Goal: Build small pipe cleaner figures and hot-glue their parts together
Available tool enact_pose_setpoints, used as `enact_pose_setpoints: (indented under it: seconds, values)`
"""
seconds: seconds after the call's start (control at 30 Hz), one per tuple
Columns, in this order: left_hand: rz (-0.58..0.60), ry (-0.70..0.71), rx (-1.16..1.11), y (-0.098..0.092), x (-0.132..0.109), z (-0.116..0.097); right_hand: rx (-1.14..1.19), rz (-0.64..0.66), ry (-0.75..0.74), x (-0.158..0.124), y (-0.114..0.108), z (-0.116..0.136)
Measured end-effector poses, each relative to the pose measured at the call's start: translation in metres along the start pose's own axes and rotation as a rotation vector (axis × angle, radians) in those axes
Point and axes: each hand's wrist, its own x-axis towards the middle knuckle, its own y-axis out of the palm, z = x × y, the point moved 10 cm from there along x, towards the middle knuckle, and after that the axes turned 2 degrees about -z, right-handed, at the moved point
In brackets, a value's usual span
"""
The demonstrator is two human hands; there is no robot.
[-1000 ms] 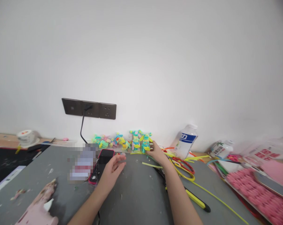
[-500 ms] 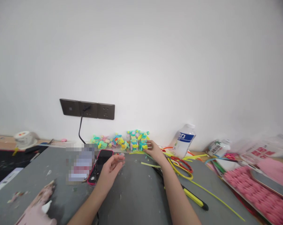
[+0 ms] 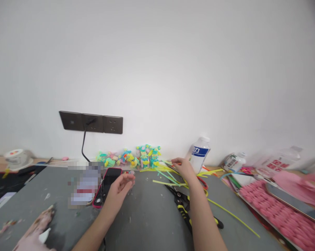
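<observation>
My right hand reaches over a bundle of yellow and green strips near the wall; its fingers are bent down, and whether they grip a strip is too small to tell. My left hand hovers beside the pink-edged phone, fingers curled and close together; anything between them is hard to make out. Colourful figures line the wall, two upright and others lying to their left. Black and yellow pliers lie partly under my right forearm.
A white and blue bottle stands behind my right hand. To the right are a small jar, a pink braided mat and a plastic bag. A blurred screen, pink cloth and white cup are on the left.
My right hand has moved right, away from the upright figures, to the strips. My left hand keeps nearly the same pose. The view has shifted slightly right.
</observation>
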Motion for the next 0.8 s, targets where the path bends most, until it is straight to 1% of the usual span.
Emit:
enact_pose_setpoints:
  seconds: [0.17,0.23,0.37,0.53,0.7,0.8]
  values:
    - [0.002,-0.012,0.005,-0.002,0.003,0.007,-0.104,0.106,0.009,-0.009,0.024,0.001]
    - [0.002,0.001,0.0,-0.004,0.005,0.011,-0.148,0.133,0.007,-0.011,0.03,0.002]
    - [0.008,0.019,-0.009,-0.004,0.005,0.013,-0.231,0.166,0.03,-0.014,0.033,-0.001]
    - [-0.002,-0.01,0.005,-0.002,0.002,0.005,-0.28,0.226,0.051,-0.018,0.032,0.0]
    - [0.003,-0.029,0.004,-0.001,0.001,0.003,-0.346,0.388,0.119,-0.026,0.051,-0.007]
    - [0.003,-0.038,-0.01,0.0,0.002,0.006,-0.368,0.424,0.136,-0.027,0.055,-0.011]
